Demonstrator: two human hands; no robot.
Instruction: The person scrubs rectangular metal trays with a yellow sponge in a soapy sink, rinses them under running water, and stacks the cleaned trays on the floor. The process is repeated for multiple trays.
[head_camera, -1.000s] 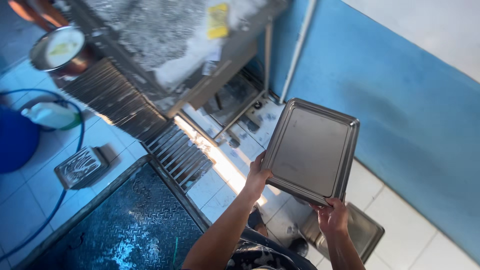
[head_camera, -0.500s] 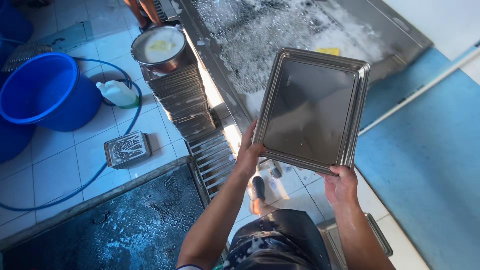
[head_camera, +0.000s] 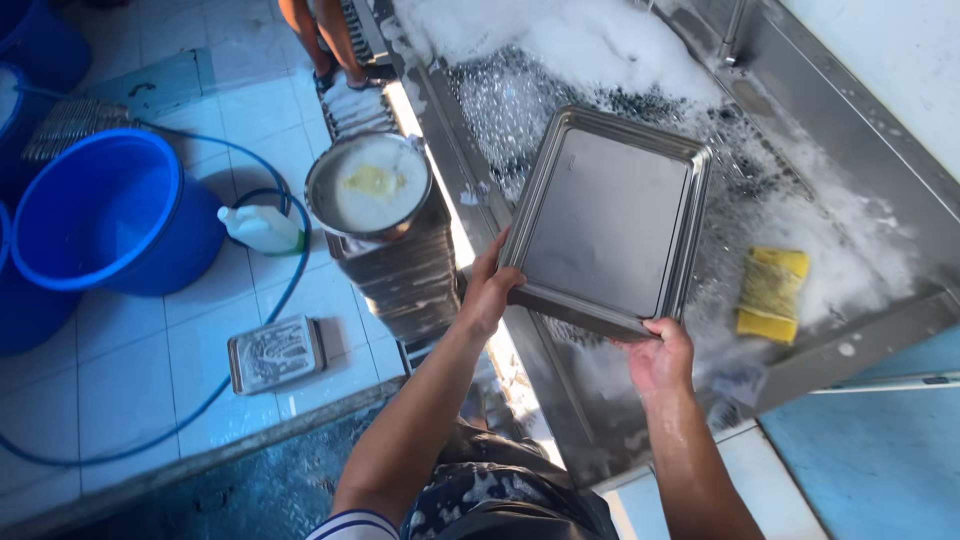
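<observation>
I hold a rectangular metal tray (head_camera: 610, 222) with both hands above a soapy steel sink counter (head_camera: 560, 400). My left hand (head_camera: 490, 290) grips its near left corner. My right hand (head_camera: 658, 355) grips the near edge from below. The tray's hollow side faces me and looks wet. A yellow sponge (head_camera: 770, 293) lies in the foam to the right of the tray.
A stack of metal trays (head_camera: 405, 280) stands on the floor left of the counter, topped by a round bowl (head_camera: 372, 185) with soapy water. A blue tub (head_camera: 110, 215), a white bottle (head_camera: 260, 228), a blue hose (head_camera: 280, 290) and a small tray (head_camera: 275, 352) lie on the tiles. Another person's legs (head_camera: 320, 35) stand at the top.
I have carried the tray from beside the blue wall over to the foamy counter. My view has swung with it, so the sponge and the bowl now lie closer.
</observation>
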